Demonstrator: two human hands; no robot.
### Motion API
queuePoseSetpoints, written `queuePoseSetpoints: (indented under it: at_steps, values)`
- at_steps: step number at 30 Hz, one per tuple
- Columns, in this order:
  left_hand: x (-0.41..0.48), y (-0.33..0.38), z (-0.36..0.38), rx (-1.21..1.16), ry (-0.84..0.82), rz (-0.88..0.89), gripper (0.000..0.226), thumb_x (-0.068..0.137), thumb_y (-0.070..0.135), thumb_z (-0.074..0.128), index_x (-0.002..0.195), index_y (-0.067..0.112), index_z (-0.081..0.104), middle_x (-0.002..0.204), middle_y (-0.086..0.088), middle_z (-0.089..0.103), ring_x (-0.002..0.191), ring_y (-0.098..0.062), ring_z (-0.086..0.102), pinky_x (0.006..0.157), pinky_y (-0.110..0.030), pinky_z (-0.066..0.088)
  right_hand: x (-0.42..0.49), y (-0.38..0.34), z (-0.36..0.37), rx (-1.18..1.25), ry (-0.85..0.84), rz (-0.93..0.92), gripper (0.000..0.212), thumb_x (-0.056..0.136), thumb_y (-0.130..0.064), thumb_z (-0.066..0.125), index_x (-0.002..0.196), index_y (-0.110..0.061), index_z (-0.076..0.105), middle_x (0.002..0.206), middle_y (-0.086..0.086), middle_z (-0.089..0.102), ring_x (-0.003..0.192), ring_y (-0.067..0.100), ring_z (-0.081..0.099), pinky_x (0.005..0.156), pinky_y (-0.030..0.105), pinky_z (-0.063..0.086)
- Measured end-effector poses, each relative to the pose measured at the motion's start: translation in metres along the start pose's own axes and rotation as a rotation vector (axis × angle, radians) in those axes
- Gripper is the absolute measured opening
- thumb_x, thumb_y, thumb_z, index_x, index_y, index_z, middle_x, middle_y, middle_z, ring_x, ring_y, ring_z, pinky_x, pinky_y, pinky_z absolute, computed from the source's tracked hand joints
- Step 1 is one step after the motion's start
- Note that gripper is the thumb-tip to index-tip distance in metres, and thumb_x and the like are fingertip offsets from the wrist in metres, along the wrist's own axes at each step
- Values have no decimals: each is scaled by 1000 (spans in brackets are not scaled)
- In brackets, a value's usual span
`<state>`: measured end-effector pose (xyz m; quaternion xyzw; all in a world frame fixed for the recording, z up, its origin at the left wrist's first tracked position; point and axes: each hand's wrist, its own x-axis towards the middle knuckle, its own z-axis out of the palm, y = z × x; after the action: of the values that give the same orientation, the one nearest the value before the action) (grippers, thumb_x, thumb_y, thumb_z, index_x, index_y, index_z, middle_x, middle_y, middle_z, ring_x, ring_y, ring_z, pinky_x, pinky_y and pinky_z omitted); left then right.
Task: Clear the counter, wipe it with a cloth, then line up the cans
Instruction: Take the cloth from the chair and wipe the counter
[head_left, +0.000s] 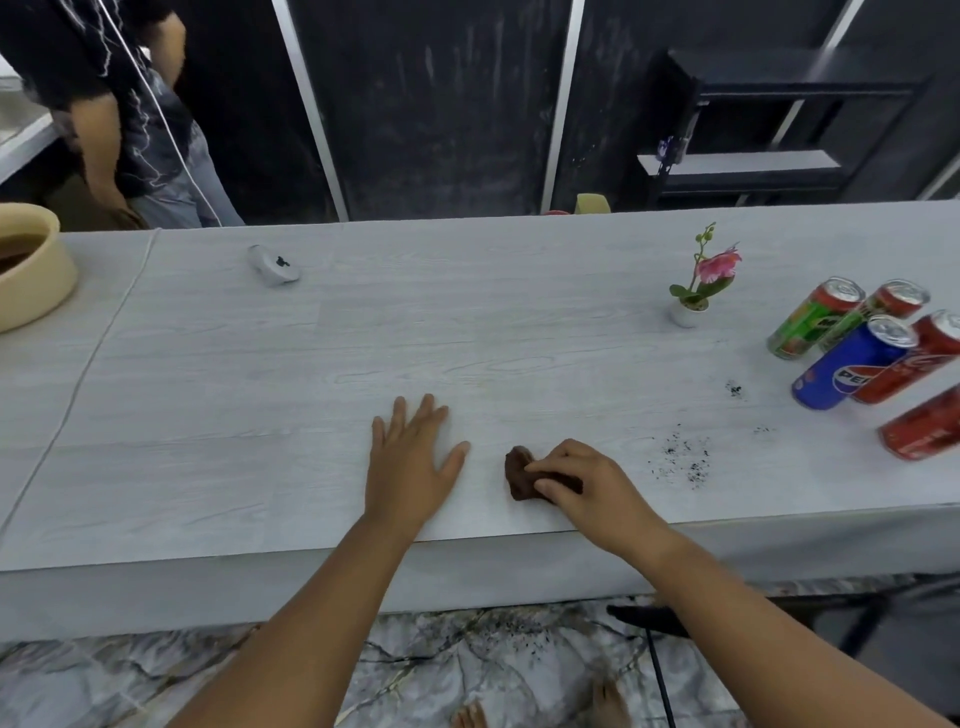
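While a bunched brown cloth (522, 475) is pinched under the right hand (584, 486) near the counter's (311, 389) front edge, the left hand (410, 465) is laid flat beside it, fingers spread; dark crumbs (680, 460) and five cans (878, 358) are seen further right.

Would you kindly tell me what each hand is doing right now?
Left hand: open, flat on the counter, holding nothing.
Right hand: fingers curled round the brown cloth on the counter.

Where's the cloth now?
Head view: brown cloth gripped by the right hand at the front of the counter, between the flat left hand and dark crumbs.
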<state>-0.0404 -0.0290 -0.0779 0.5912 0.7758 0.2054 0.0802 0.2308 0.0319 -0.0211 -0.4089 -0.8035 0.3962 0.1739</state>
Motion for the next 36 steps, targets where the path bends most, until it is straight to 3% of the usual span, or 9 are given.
queuePoseSetpoints:
  at_steps: [3,7,9,11,15,28,33,36]
  values:
    - [-2,37,17,23,-20,17,72,104,72,37,164,32,40,178,5,25,167,-23,2,134,-54,-2,3,5,-31,76,76,34,24,98,-13,76,115,-28,83,103,-14,67,94,6,67,80,12,50]
    - [6,73,30,40,-26,-126,81,100,82,30,166,34,33,180,5,14,167,-31,-10,132,-57,-11,22,25,-93,35,198,-2,23,96,-12,79,111,-29,83,101,-15,69,85,4,67,70,8,51]
    - [7,78,32,63,-8,-142,82,100,83,28,166,34,35,180,5,14,167,-33,-9,132,-59,-7,37,43,-126,-36,217,-14,23,96,-12,78,115,-26,83,102,-17,68,83,7,68,75,18,55]
    - [9,76,31,74,-10,-147,83,100,84,28,165,34,36,180,6,16,167,-33,-6,133,-60,-4,50,64,-148,-184,219,-18,25,96,-12,78,118,-23,82,104,-15,68,94,13,65,88,28,53]
    - [8,77,31,69,0,-155,83,98,85,30,163,35,39,179,8,20,167,-31,-2,133,-59,0,51,103,-155,-337,110,-15,26,99,-13,75,123,-18,80,114,-4,69,114,22,60,98,34,48]
    - [8,76,37,54,43,-176,79,97,87,37,160,40,42,176,12,27,167,-25,5,134,-56,3,-70,111,-125,-289,-35,-244,29,92,-10,83,120,-15,82,113,1,74,103,22,66,85,28,53]
    - [6,80,35,40,39,-185,77,98,86,38,160,41,42,176,13,26,167,-23,4,134,-55,1,-83,104,-139,-104,-221,-111,26,100,-18,75,123,-28,81,111,-14,69,105,3,61,91,15,44]
    - [6,82,33,37,39,-184,77,98,86,37,160,41,42,176,12,26,167,-22,3,135,-54,2,-59,91,-159,85,-137,-24,22,98,-12,77,114,-25,84,106,-11,71,102,5,67,89,13,45]
